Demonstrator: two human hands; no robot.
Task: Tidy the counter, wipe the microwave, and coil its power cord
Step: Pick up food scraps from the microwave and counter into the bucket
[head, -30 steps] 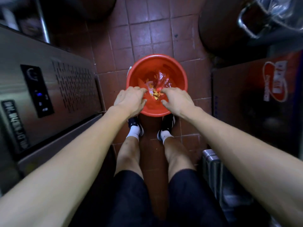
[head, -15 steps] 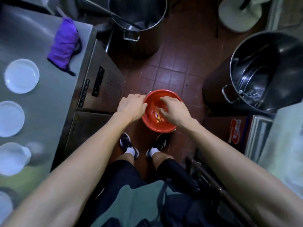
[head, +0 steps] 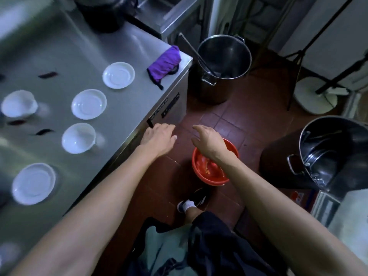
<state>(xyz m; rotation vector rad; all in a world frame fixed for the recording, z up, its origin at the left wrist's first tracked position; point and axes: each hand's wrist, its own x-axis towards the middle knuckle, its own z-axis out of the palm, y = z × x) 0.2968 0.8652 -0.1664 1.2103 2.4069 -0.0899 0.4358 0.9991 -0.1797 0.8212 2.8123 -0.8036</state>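
Scraps sit in the round red plastic bucket (head: 216, 166) on the brown tiled floor (head: 249, 120), below my right forearm and just ahead of my shoe. From the head camera, the one view I have, the stainless steel counter (head: 79, 56) runs along my left. It carries small white round dishes (head: 118, 75), some dark bits (head: 47, 74) I cannot identify, and a crumpled purple cloth (head: 165, 63) at its far corner. I cannot find the microwave or its power cord anywhere in view.

Risks, as I judge them: the bucket stands close to my feet, so a careless step toward the counter could kick it and spill the scraps. The cloth lies right at the counter's edge, and a hasty grab could knock it down toward the tall steel pot (head: 224, 62) beside the counter. Reaching across could also nudge a dish.

My left hand (head: 158, 138) hovers by the counter's front edge, fingers loosely bent, holding nothing; whether it touches the steel I cannot tell. My right hand (head: 206, 139) hangs above the floor, fingers relaxed and spread, empty.
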